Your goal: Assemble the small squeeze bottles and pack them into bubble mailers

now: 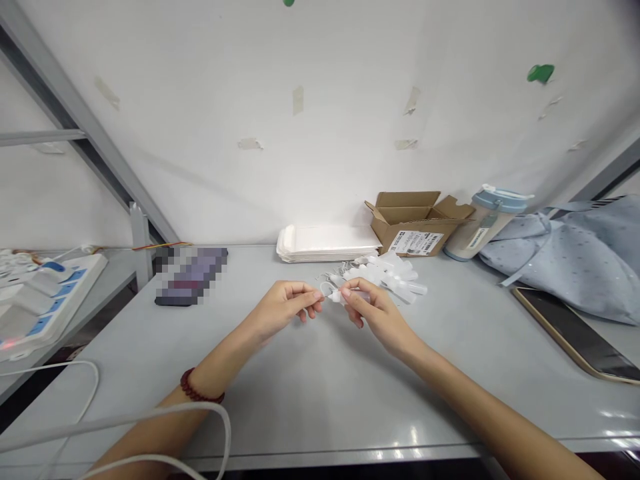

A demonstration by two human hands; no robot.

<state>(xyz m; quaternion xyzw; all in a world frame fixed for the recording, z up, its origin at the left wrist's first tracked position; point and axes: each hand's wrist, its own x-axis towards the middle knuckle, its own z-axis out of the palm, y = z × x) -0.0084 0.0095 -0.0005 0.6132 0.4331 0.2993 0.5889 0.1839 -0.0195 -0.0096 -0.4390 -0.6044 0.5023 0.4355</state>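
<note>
Apparently working the loop [327, 283]: left hand [287, 303] pinched at it, right hand [374, 311] pinching the white piece [337, 297], over counter [320, 393], near side of pile [393, 272]. Next move likely needs steady fingertips.

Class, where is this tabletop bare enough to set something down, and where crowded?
Bare: tabletop between the forearms, between the right forearm and gold-edged phone, and between the left hand and pixelated item. Crowded: beyond the right hand, where white pieces lie before the white stack and open carton.
</note>
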